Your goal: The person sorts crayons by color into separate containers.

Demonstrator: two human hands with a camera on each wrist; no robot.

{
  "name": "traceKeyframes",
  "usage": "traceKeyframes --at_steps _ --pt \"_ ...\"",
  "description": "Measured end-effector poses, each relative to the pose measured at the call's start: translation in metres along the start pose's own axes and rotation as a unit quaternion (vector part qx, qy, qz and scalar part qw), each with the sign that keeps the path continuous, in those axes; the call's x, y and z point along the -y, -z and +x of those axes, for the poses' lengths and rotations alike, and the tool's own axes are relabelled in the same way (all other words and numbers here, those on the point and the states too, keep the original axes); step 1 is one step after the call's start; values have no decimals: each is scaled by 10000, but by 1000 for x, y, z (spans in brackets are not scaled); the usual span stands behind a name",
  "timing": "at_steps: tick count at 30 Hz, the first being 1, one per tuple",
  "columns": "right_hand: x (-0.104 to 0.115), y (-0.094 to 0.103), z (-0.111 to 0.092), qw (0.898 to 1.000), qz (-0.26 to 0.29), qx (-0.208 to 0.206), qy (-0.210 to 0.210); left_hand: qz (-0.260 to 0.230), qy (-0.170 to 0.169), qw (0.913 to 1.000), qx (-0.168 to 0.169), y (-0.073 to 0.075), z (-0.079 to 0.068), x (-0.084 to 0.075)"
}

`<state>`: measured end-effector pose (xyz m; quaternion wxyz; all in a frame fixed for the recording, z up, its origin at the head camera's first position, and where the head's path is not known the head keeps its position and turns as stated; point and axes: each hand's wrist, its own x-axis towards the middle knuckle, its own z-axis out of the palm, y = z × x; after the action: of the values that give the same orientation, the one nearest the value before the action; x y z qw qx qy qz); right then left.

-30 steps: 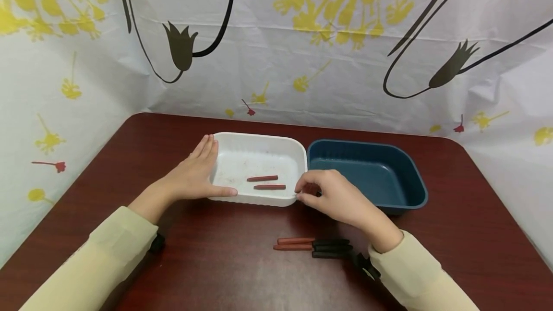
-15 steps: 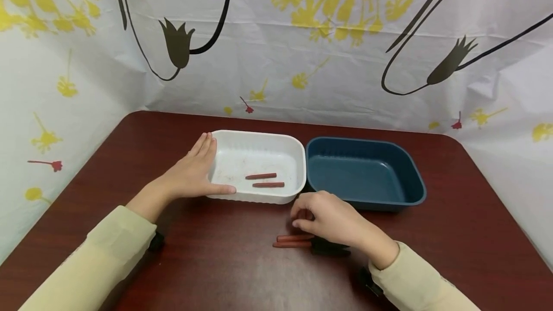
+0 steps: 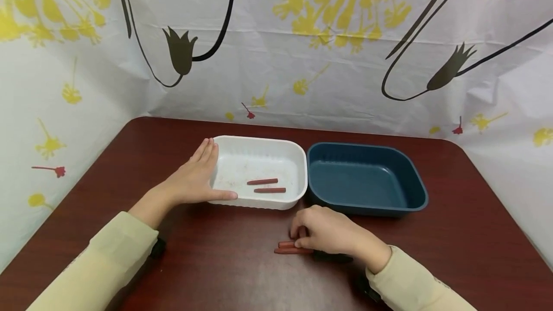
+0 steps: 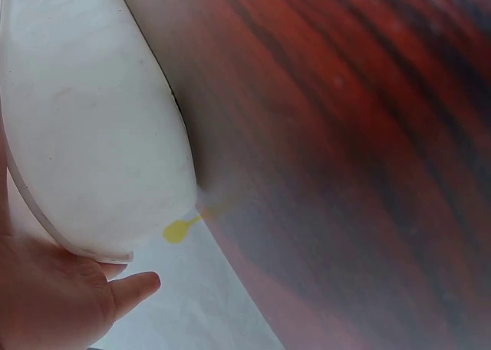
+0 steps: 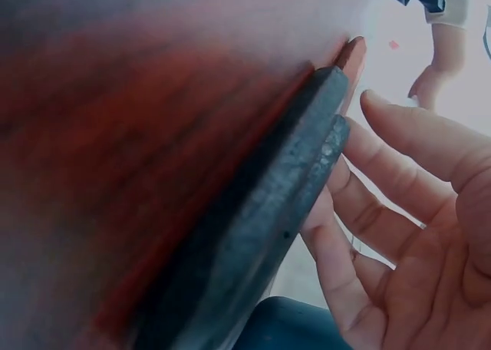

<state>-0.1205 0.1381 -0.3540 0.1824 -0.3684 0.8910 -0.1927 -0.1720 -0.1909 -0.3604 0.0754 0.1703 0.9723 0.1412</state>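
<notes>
My left hand (image 3: 192, 176) rests against the left end of a white tray (image 3: 259, 202), fingers straight along its side and thumb over the front rim. Two red crayons (image 3: 262, 182) lie inside the tray. My right hand (image 3: 330, 232) is low over a small bunch of crayons on the table, with fingers bent and thumb apart from them. Red crayons (image 3: 291, 251) stick out to its left; the black crayons (image 5: 288, 173) are mostly hidden under the hand in the head view. In the right wrist view, the fingers are beside a red crayon (image 5: 353, 62); contact is unclear.
A dark blue tray (image 3: 367, 208) stands right beside the white one, with nothing visible inside. Both trays are on a dark red-brown wooden table (image 3: 216, 263). A patterned white sheet (image 3: 259, 37) hangs behind the table and at its sides.
My right hand has come from the gap between the trays down toward the table's front, onto the bunch of crayons. The left hand has stayed on the white tray.
</notes>
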Motion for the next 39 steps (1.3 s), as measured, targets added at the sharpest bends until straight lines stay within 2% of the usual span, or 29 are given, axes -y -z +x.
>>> traceKeyframes --at_steps 14,23,33,39 --pt "-2 -3 6 9994 103 243 215 -45 -28 10000 -36 -1 -2 1" --pt "1 6 4 9978 420 415 303 -61 -42 10000 -12 2 -2 -2" --pt "8 13 8 9966 589 193 538 -26 -71 10000 -12 3 0 -1" --pt "14 19 14 9938 645 -110 902 -48 -23 10000 10 4 0 -1"
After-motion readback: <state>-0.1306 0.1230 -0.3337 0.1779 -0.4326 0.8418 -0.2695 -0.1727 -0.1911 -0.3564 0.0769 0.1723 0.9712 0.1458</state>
